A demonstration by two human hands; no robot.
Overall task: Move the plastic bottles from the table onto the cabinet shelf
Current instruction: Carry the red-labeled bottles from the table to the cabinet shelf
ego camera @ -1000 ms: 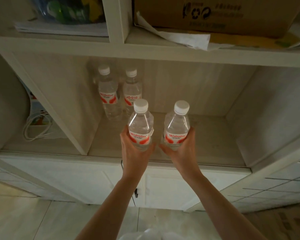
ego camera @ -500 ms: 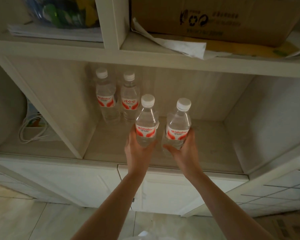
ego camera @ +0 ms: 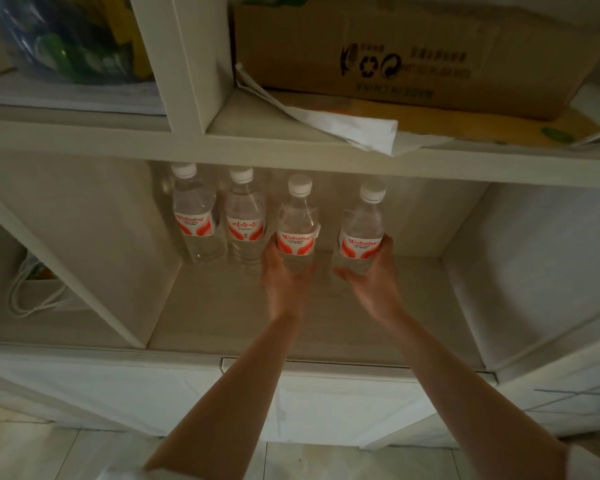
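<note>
Both hands reaching forward into the middle compartment of the cabinet shelf (ego camera: 222,317), forearms bare and stretched out nearly straight, angling inward from the lower edge of the view. Left hand (ego camera: 284,282) gripping the lower half of 1 clear bottle (ego camera: 297,223), thumb side wrapping the left of the label, fingers curling under and round the base. Right hand (ego camera: 371,275) gripping a 2nd bottle (ego camera: 362,233) the same way, fingers curling round its right side at label height, palm cupping beneath. Both held bottles standing upright, white caps up, red-and-white labels facing the camera, a clear gap showing between the 2. Whether their bases are touching the shelf board cannot be told, being hidden by the hands.

Standing already at the back left of the same compartment: 2 more bottles (ego camera: 194,216) side by side, upright, the nearer one just beside the left-hand bottle.

Sitting on the shelf above: a cardboard box (ego camera: 413,53) with a crumpled white paper (ego camera: 343,126) sticking out under it, and to the left of the divider a clear bag of coloured items (ego camera: 66,46). Lying in the left compartment: a coiled white cable (ego camera: 32,292).
</note>
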